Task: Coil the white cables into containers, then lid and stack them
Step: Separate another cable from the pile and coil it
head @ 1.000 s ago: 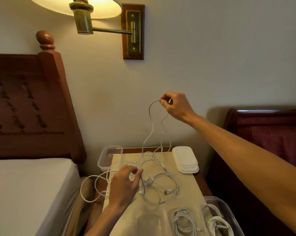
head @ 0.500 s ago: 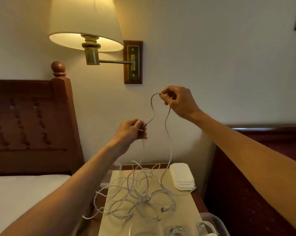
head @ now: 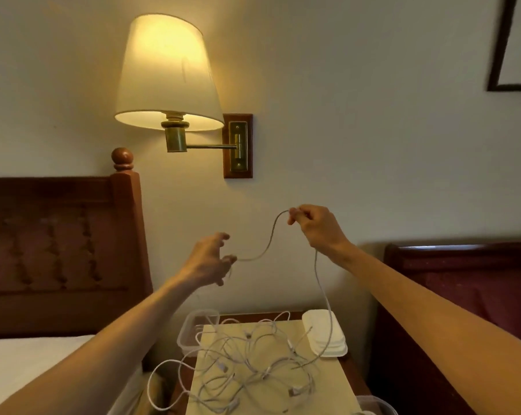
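One white cable [head: 269, 242] hangs in the air between my hands. My right hand [head: 316, 227] pinches its upper end, and from there the cable drops down to the nightstand. My left hand [head: 208, 260] grips it lower and to the left. Below, a tangle of white cables [head: 253, 363] lies on a beige mat [head: 328, 390]. An empty clear container [head: 187, 333] stands at the mat's back left. A stack of white lids [head: 325, 332] sits at its back right. The rim of another clear container [head: 373, 404] shows at the bottom edge.
A lit wall lamp [head: 166, 76] on a brass arm hangs above my hands. A bed with a wooden headboard [head: 58, 250] is on the left. Another dark red headboard [head: 463, 283] stands on the right. One cable loop [head: 154, 384] droops off the nightstand's left side.
My left hand rose from the tangle to grip the lifted cable, then moved out to the left, spreading the cable between both hands. The view has tilted upward.
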`<state>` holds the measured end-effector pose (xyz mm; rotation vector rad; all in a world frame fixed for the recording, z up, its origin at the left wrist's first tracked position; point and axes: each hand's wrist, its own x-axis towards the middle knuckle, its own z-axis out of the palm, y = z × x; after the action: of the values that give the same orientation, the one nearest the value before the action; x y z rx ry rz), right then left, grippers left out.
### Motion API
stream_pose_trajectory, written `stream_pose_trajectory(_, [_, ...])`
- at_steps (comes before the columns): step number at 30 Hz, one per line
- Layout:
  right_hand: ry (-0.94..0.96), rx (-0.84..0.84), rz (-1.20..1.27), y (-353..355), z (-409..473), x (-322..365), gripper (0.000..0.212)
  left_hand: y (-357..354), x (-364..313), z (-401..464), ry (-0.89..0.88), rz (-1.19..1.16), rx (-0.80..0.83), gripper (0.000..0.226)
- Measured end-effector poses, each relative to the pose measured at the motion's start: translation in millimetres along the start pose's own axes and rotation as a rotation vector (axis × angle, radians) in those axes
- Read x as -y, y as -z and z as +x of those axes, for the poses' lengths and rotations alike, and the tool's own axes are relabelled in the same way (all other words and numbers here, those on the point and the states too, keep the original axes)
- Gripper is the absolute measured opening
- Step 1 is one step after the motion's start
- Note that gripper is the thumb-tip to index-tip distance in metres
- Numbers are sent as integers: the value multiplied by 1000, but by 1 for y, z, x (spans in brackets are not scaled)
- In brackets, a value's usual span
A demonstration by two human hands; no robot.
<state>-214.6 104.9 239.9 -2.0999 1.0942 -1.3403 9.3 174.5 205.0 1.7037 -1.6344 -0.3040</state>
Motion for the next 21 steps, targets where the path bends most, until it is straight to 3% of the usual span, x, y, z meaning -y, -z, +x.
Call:
stream_pose_trajectory(3, [86,74,-140,-5,-3,12,34,-21,-24,-10,-220,-323,-40,59])
stream_pose_trajectory(6, [148,142,-148,-7,-8,19,30,-29,-47,-14,-266,-568,57,46])
stream_pose_trajectory(9, [184,232,-78,-5,-20,17,30,-23,-52,-8,-309,-416,-74,19])
stream_pose_trajectory(13, [30,386,185,9,-46,-11,35,6,-45,-2,-404,-260,-346,14])
stream_pose_trajectory(17, [-266,457,356,37,-72,-46,34,45,-11,4,-168,-442,-589,16])
stream_pose_trajectory(18, [-313,424,380,43,-75,-48,34,49,0,6,-92,-399,-564,17])
stream_pose_trajectory(20, [-333,322,369,45,-76,-45,35,44,11,5,88,-190,-299,18])
stream_pose_trajectory(21, [-312,279,332,43,-73,-40,35,37,12,2,182,-107,-159,30])
